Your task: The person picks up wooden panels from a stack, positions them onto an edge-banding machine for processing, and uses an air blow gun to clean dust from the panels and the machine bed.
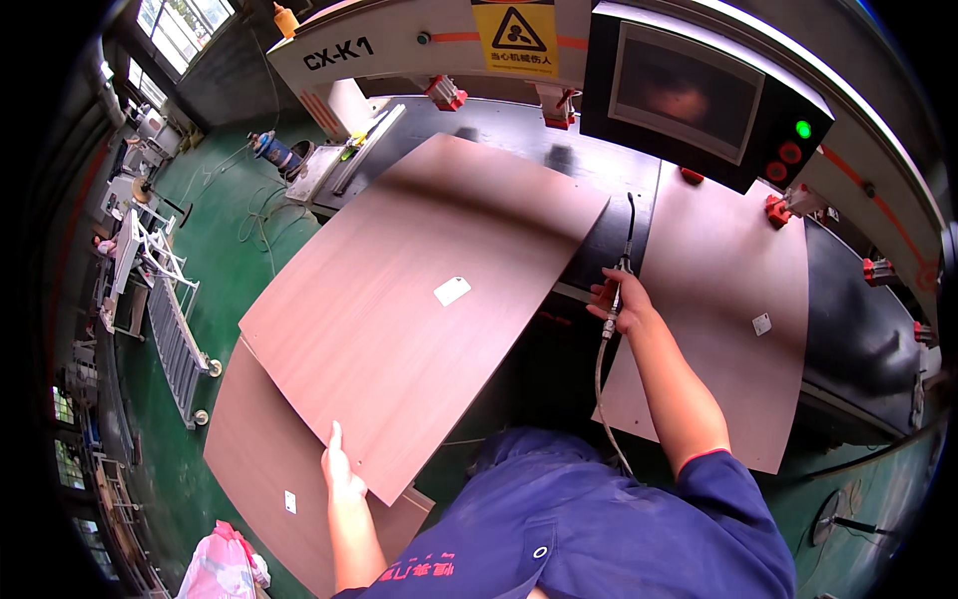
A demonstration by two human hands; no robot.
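Note:
A large brown wood-grain panel (399,309) with a white label lies slanted, its far end on the dark machine table (579,165). At its near left edge, my left hand (342,469) grips it, thumb on top and fingers hidden underneath. My right hand (624,299) is closed around an air blow gun (626,265), its thin black nozzle pointing away from me over the table. A grey hose (599,379) runs from the gun down toward my body. Right of that hand, a second labelled panel (738,280) lies on the table, overhanging its front edge.
Another brown panel (264,449) sits lower, partly under the held one. Above the table spans a machine beam (419,65) with red-tipped clamps (446,93) and a screen (687,90). A wheeled metal rack (175,349) stands left; a pink bag (225,564) is at lower left.

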